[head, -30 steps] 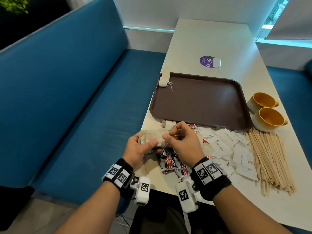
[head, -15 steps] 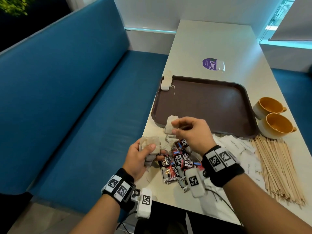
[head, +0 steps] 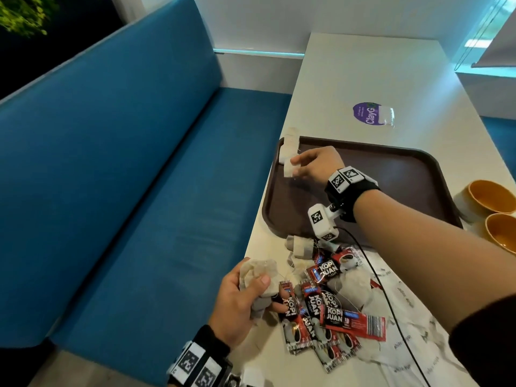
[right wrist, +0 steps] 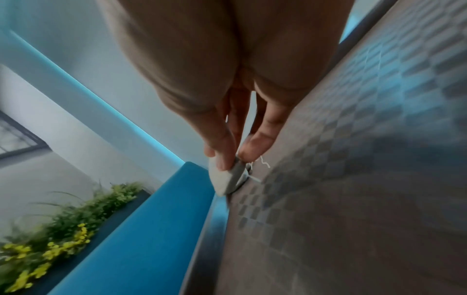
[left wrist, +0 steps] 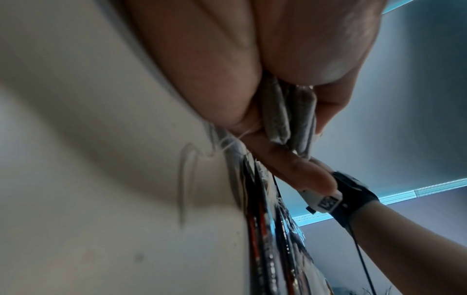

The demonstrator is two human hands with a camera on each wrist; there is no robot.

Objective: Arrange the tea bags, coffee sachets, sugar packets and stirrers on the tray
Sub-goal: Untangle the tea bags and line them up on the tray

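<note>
My right hand (head: 300, 167) pinches a tea bag (head: 289, 169) over the far left corner of the brown tray (head: 391, 177), beside a tea bag (head: 289, 143) lying on the tray's rim. The right wrist view shows the pinched tea bag (right wrist: 227, 177) just above the tray floor (right wrist: 353, 179). My left hand (head: 251, 291) grips a bunch of tea bags (head: 258, 275) at the table's near left edge; in the left wrist view the tea bags (left wrist: 288, 117) sit between thumb and fingers. Red coffee sachets (head: 335, 317), loose tea bags (head: 300, 245) and white sugar packets (head: 402, 342) lie in a heap near me.
Two orange-lined cups (head: 491, 196) stand right of the tray. A purple sticker (head: 368, 114) lies on the white table (head: 377, 65) beyond the tray. A blue bench (head: 125, 191) runs along the left. A black cable (head: 391, 303) trails from my right wrist across the heap.
My right hand has lifted one tea bag from the heap and carried it forward to the tray's far left corner. My left hand has stayed near the edge, still gripping its tea bags.
</note>
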